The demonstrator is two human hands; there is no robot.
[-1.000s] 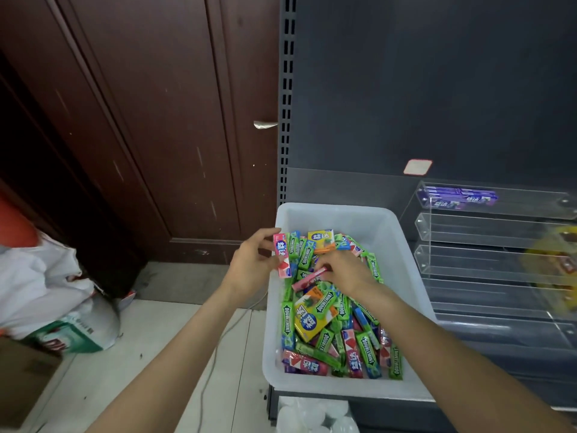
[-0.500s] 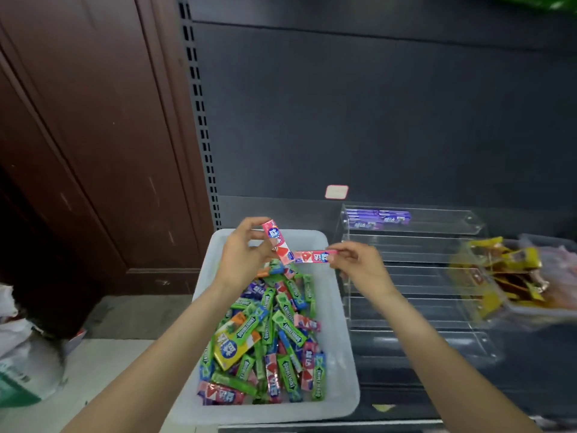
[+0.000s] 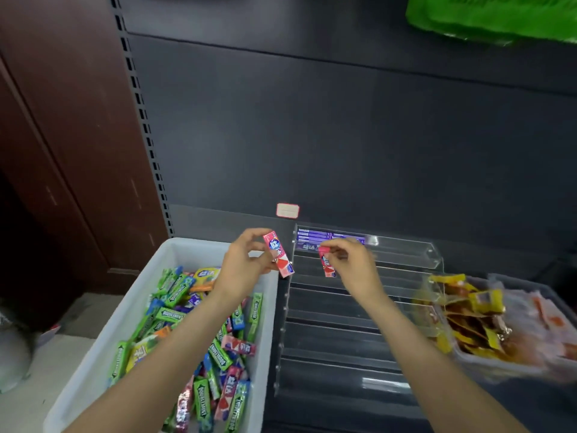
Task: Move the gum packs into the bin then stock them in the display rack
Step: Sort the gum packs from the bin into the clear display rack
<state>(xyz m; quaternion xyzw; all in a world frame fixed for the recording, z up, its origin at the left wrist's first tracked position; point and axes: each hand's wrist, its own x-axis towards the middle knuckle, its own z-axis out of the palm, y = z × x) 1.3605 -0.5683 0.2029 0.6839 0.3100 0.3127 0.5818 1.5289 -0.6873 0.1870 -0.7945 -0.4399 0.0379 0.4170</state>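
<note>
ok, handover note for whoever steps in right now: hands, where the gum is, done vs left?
Left hand holds a pink gum pack over the right edge of the white bin.
Right hand pinches a second pink pack above the upper tiers of the clear display rack.
Done: purple packs sit in the top tier.
Left: place both pink packs, then stock the loose packs still in the bin; lower tiers hold nothing.

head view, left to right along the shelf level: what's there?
White bin of gum packs → left hand holding a pink gum pack → right hand pinching another pink pack over the clear display rack → tub of yellow snack packets.
</note>
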